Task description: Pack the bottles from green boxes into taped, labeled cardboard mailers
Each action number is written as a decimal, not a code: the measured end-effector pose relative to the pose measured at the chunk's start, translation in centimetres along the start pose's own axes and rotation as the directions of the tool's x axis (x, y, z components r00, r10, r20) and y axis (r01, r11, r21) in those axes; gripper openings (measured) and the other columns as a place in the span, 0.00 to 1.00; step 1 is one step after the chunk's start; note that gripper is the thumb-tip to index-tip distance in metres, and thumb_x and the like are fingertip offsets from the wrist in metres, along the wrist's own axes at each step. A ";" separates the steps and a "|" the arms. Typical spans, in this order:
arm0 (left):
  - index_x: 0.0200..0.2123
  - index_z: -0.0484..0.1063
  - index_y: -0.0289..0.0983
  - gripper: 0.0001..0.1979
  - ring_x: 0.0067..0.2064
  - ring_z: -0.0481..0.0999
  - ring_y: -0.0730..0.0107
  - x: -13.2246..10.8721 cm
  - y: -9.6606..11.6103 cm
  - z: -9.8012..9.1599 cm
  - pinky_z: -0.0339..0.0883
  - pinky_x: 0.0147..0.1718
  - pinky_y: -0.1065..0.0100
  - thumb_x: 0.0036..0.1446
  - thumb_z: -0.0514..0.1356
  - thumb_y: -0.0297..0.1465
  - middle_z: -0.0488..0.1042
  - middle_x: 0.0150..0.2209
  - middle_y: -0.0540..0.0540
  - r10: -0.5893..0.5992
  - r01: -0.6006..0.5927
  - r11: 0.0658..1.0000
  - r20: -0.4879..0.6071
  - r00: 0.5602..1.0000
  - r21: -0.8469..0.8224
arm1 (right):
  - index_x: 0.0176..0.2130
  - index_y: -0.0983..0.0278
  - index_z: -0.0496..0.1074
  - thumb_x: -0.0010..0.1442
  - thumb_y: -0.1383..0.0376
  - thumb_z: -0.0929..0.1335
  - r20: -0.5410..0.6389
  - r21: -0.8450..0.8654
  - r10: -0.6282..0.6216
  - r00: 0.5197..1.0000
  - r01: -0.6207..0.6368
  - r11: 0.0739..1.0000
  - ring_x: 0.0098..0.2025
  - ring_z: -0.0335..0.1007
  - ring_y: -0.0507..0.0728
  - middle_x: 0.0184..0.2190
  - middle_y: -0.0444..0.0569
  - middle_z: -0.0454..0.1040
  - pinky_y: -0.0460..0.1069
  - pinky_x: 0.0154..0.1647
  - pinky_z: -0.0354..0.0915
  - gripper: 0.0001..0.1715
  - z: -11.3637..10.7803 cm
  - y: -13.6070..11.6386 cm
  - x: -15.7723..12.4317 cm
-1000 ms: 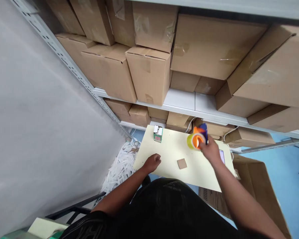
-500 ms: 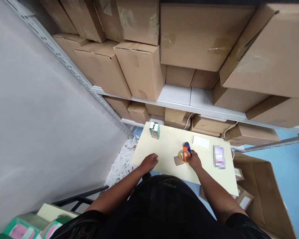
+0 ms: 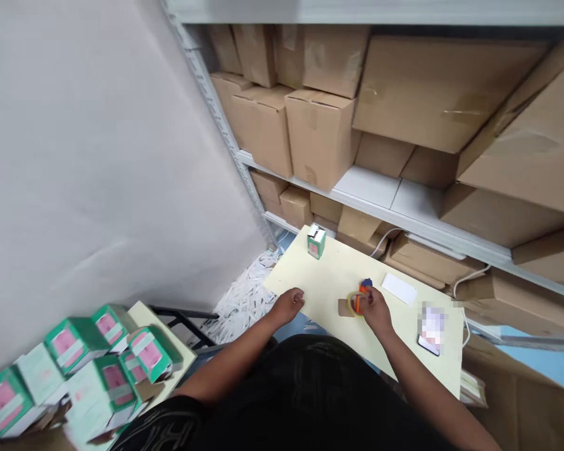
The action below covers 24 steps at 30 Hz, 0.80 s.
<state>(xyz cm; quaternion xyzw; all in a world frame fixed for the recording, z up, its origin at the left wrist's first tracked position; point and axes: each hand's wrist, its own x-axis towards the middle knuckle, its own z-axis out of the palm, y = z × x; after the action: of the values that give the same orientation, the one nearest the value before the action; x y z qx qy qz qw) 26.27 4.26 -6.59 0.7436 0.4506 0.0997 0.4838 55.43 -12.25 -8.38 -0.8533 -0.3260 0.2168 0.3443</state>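
Note:
My right hand [image 3: 376, 311] is closed around an orange and blue tape dispenser [image 3: 360, 299] with a yellowish tape roll, pressed down on a small brown cardboard piece [image 3: 343, 307] on the pale yellow table [image 3: 319, 279]. My left hand [image 3: 289, 304] rests at the table's near left edge, its fingers curled into a loose fist with nothing visible in it. A small green and white box [image 3: 316, 241] stands upright at the table's far left corner.
A white card [image 3: 399, 288] and a phone [image 3: 431, 326] lie on the table's right side. Several green and pink boxes [image 3: 98, 354] are piled on a second table at lower left. Shelves of cardboard cartons [image 3: 319, 131] rise behind; white paper strips [image 3: 239, 300] litter the floor.
My right hand brought the tape dispenser down from above the table onto the cardboard piece. The view swung left, revealing the pile of green boxes. My left hand stayed put.

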 end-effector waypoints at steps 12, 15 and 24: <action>0.44 0.74 0.39 0.12 0.47 0.79 0.61 -11.6 -6.3 -7.9 0.72 0.50 0.63 0.57 0.60 0.33 0.80 0.43 0.45 -0.079 0.018 0.981 -0.312 0.947 -0.193 | 0.54 0.64 0.73 0.59 0.48 0.65 0.245 0.021 -0.165 0.955 0.165 0.986 0.41 0.76 0.61 0.42 0.51 0.79 0.54 0.45 0.68 0.31 8.4 -9.2 -3.8; 0.46 0.74 0.39 0.13 0.47 0.79 0.62 -15.7 -8.7 -10.7 0.72 0.50 0.63 0.57 0.60 0.33 0.79 0.45 0.44 -0.122 0.043 0.975 -0.368 0.922 -0.217 | 0.53 0.65 0.73 0.59 0.47 0.64 0.291 0.021 -0.219 0.931 0.223 0.975 0.42 0.76 0.62 0.41 0.52 0.79 0.54 0.46 0.68 0.31 12.2 -12.6 -6.5; 0.50 0.73 0.38 0.16 0.48 0.79 0.61 -26.7 -15.7 -17.4 0.73 0.50 0.61 0.59 0.60 0.33 0.78 0.48 0.42 -0.272 0.128 0.948 -0.533 0.801 -0.291 | 0.51 0.63 0.75 0.57 0.47 0.66 0.464 0.083 -0.342 0.817 0.344 0.935 0.45 0.77 0.63 0.43 0.53 0.81 0.55 0.50 0.70 0.31 22.9 -20.8 -13.9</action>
<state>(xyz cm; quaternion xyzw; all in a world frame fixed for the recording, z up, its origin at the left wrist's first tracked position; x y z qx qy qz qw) -8.22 -3.30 -2.70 0.5639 0.6345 0.3178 0.4224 23.74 -0.42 -6.52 -0.7027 -0.5485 0.3514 0.2860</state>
